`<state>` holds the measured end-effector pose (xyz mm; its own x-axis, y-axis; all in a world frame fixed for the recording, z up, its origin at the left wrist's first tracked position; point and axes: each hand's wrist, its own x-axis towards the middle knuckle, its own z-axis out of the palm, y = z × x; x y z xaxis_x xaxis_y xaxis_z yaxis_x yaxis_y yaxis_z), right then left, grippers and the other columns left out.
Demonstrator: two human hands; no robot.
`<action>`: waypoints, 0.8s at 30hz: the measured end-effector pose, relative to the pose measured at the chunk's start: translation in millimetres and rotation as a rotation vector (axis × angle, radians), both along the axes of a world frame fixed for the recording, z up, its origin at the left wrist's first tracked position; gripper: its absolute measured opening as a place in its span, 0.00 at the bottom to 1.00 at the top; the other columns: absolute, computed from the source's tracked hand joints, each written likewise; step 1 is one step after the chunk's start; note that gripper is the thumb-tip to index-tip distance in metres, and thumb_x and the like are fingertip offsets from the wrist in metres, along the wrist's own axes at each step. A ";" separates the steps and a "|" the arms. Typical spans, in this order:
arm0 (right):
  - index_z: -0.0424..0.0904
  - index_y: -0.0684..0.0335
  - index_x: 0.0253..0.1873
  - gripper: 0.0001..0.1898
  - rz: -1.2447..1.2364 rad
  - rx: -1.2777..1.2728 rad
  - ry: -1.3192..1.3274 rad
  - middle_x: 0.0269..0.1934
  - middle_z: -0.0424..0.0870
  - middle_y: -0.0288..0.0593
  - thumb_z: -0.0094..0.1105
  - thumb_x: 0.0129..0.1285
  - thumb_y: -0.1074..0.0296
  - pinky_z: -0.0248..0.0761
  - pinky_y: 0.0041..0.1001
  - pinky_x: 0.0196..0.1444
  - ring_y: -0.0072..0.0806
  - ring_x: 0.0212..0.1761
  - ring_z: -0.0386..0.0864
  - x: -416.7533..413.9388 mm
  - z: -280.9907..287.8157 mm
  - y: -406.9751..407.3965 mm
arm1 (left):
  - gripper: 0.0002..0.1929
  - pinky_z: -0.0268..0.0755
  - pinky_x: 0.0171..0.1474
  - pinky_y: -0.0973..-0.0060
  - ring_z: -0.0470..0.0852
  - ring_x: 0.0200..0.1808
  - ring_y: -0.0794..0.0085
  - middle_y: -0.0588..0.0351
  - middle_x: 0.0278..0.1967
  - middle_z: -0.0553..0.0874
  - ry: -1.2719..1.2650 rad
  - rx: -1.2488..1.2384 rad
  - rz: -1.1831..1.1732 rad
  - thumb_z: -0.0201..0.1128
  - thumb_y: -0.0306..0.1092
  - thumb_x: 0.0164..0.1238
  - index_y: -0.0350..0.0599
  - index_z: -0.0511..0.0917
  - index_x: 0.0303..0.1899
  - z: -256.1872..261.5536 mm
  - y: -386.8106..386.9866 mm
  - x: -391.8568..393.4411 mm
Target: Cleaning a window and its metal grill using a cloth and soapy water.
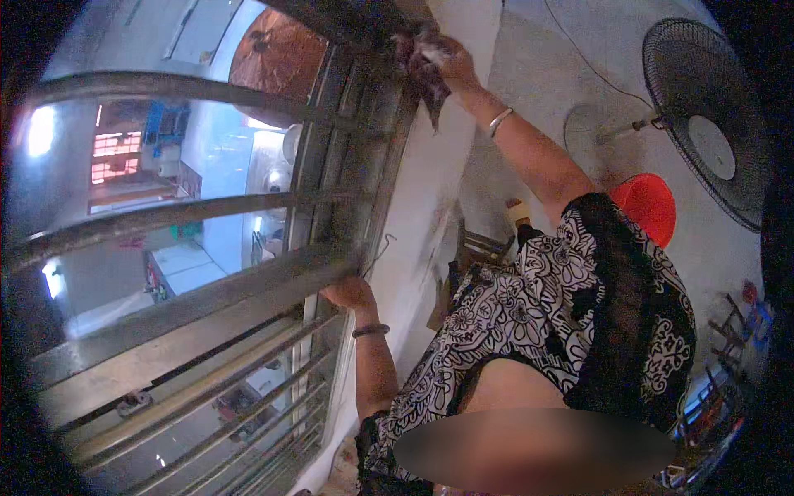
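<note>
My right hand [458,65], with a silver bangle at the wrist, is stretched up to the top of a metal grille. It grips a crumpled dark purplish cloth [428,68], pressed against the dark upper part of the frame [372,93]; a corner of the cloth hangs down. Lower down, my left hand [350,292], wearing a dark bracelet, holds the end of a wide metal rail [248,297]. Its fingers are partly hidden behind the rail. Slimmer metal bars [217,421] run below it.
A black wall fan [701,124] and a red plastic container [648,208] are on my right. A bent wire hook [388,242] juts out beside the frame. Through the bars show a brownish-orange round thing [279,53] and a white-topped surface [186,266].
</note>
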<state>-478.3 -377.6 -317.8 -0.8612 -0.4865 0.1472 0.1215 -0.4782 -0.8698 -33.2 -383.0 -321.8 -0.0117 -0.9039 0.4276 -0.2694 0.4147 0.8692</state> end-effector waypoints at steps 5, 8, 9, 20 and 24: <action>0.80 0.66 0.41 0.13 -0.239 0.286 0.310 0.33 0.80 0.40 0.65 0.60 0.61 0.74 0.33 0.42 0.29 0.35 0.77 -17.0 -67.3 -31.0 | 0.20 0.65 0.59 0.56 0.74 0.53 0.45 0.41 0.53 0.79 -1.005 -0.110 0.249 0.54 0.41 0.67 0.31 0.76 0.51 -24.3 -13.9 19.4; 0.75 0.65 0.53 0.26 -0.312 0.642 0.706 0.46 0.77 0.58 0.58 0.60 0.48 0.62 0.52 0.54 0.52 0.48 0.74 31.0 -75.4 -19.7 | 0.22 0.65 0.60 0.58 0.74 0.54 0.47 0.41 0.53 0.79 -1.206 -0.135 0.301 0.55 0.43 0.67 0.30 0.76 0.50 -34.3 -18.3 30.9; 0.72 0.66 0.56 0.26 -0.186 0.538 0.603 0.51 0.74 0.57 0.60 0.60 0.52 0.64 0.46 0.57 0.46 0.53 0.73 54.9 -76.4 -13.6 | 0.22 0.65 0.60 0.58 0.74 0.54 0.47 0.41 0.53 0.79 -1.208 -0.129 0.300 0.55 0.43 0.67 0.30 0.76 0.50 -34.2 -17.5 26.1; 0.67 0.65 0.59 0.29 0.282 0.435 0.634 0.57 0.70 0.60 0.61 0.57 0.55 0.63 0.46 0.62 0.56 0.61 0.67 207.2 -72.7 33.8 | 0.24 0.63 0.59 0.52 0.74 0.53 0.46 0.38 0.50 0.77 -0.715 -0.309 -0.124 0.62 0.42 0.61 0.32 0.74 0.52 23.3 -23.3 -33.5; 0.72 0.66 0.54 0.25 -0.116 0.507 0.458 0.54 0.74 0.58 0.62 0.56 0.55 0.65 0.45 0.57 0.54 0.54 0.71 102.1 -60.4 -13.7 | 0.18 0.60 0.61 0.52 0.70 0.55 0.44 0.43 0.46 0.77 -0.641 -0.328 -0.015 0.61 0.34 0.60 0.38 0.74 0.50 25.3 6.5 -46.9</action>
